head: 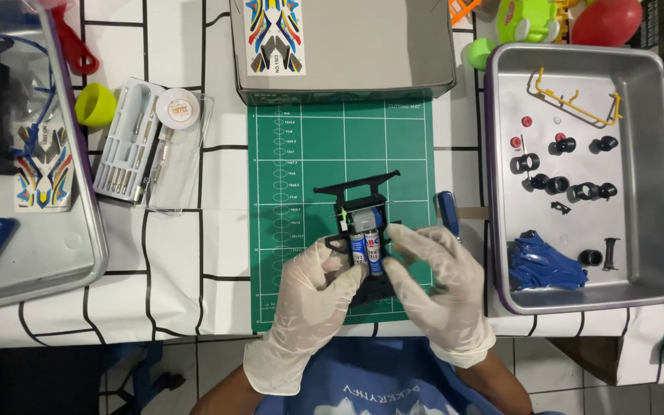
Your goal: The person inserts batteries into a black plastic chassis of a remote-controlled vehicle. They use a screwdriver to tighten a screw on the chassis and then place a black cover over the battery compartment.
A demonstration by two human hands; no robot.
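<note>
Both hands — left (313,280), right (436,277) — grip the chassis (363,230) from either side, steadying it flat on the mat (301,154), cells (368,250) facing up.

A grey cardboard box (347,46) stands at the surface's far edge, bearing a colourful sticker sheet (275,34). Another sticker sheet (43,167) lies in the left metal tray (78,253).

Trays, tools and spare parts around the green cutting mat (301,154)

Right, a metal tray (659,253) holds black wheels (556,184), a yellow frame (574,100) and a blue car body (543,265). Far, a grey box (378,46) bears a sticker sheet (274,34). Left lie a clear tool case (136,146), a yellow cup (95,104) and another tray (78,246); a blue-handled screwdriver (447,211) lies on the mat's right edge.
</note>
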